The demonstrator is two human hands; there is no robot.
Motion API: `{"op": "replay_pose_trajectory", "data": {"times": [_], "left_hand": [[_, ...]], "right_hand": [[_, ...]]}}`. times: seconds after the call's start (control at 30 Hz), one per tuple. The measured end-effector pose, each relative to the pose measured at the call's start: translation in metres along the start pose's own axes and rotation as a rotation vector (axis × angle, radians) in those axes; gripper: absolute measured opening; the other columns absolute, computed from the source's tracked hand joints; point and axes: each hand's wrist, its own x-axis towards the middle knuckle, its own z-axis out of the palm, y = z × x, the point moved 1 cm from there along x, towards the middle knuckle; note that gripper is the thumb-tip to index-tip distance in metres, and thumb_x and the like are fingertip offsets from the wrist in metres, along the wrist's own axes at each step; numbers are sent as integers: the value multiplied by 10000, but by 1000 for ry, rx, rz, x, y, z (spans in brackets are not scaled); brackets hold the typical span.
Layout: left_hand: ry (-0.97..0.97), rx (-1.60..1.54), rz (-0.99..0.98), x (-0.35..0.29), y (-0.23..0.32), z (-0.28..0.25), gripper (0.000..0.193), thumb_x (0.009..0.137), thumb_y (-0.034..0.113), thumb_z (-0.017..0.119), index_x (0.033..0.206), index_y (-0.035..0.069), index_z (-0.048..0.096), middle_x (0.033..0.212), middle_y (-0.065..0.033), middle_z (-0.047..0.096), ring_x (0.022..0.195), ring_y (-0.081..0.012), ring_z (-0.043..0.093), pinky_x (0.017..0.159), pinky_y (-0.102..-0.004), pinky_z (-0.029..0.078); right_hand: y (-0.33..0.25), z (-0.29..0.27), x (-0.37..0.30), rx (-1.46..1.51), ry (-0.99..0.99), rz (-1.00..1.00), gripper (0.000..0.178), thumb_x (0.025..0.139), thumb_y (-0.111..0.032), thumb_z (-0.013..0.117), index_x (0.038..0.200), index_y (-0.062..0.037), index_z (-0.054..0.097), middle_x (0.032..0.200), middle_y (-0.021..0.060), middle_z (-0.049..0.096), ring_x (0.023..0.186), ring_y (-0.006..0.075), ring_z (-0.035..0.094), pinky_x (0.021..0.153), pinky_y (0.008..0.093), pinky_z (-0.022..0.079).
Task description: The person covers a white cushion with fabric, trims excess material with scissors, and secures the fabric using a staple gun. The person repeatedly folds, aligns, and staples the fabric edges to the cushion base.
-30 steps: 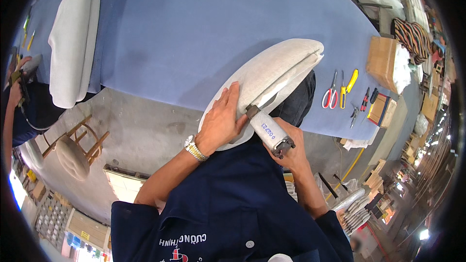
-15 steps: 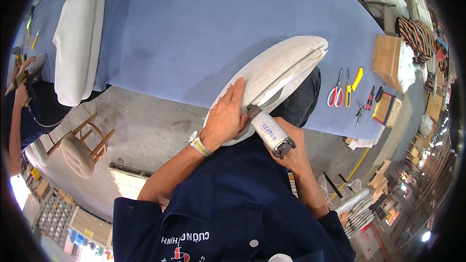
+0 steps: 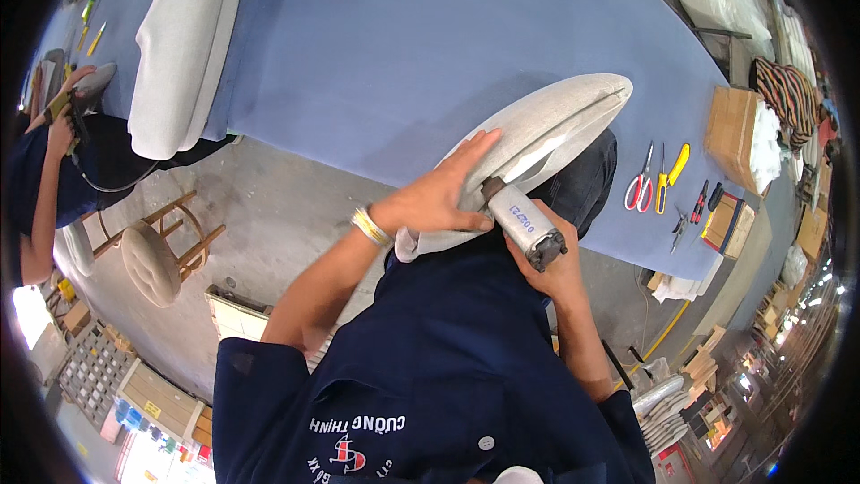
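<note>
A light grey fabric-covered seat cushion (image 3: 546, 112) stands tilted on its edge between my body and the table, its open underside facing right. My left hand (image 3: 434, 193) lies against its near end, fingers stretched out and thumb spread toward the tool. Wrapped round the grip of a silver pneumatic staple gun (image 3: 524, 222) is my right hand (image 3: 560, 260); the handle is mostly hidden under the gun. Its dark nose points at the cushion's inner edge, close to my left thumb; whether it touches the fabric I cannot tell.
Red-handled scissors (image 3: 639, 193), a yellow-handled screwdriver (image 3: 662, 190), a yellow cutter (image 3: 681, 163) and pliers lie right on the blue table (image 3: 358, 63). Stacked grey cushions (image 3: 184, 54) sit at the far left, near a co-worker's hands (image 3: 64, 121). A cardboard box (image 3: 733, 134) stands right.
My left hand has loosened from the cushion's edge: its thumb now spreads away from the fingers. The staple gun stays in my right hand. The whole view has shifted slightly.
</note>
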Motion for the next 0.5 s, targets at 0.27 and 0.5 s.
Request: {"op": "replay_pose_trajectory", "data": {"times": [0.27, 0.5], "left_hand": [[24, -268, -355, -12, -52, -23, 754, 1091, 625, 344, 1677, 163, 236, 1737, -127, 212, 1609, -292, 168, 1305, -436, 146], [-10, -212, -267, -3, -61, 3, 742, 1102, 617, 288, 1675, 149, 235, 1740, -130, 201, 1614, -315, 139, 1309, -423, 138]], "right_hand": [[-1, -3, -6, -61, -6, -76, 301, 879, -141, 793, 1102, 26, 680, 934, 142, 735, 838, 244, 727, 773, 333, 547], [10, 1, -9, -102, -9, -52, 328, 831, -109, 789, 1117, 21, 695, 957, 169, 749, 881, 341, 741, 781, 376, 567]]}}
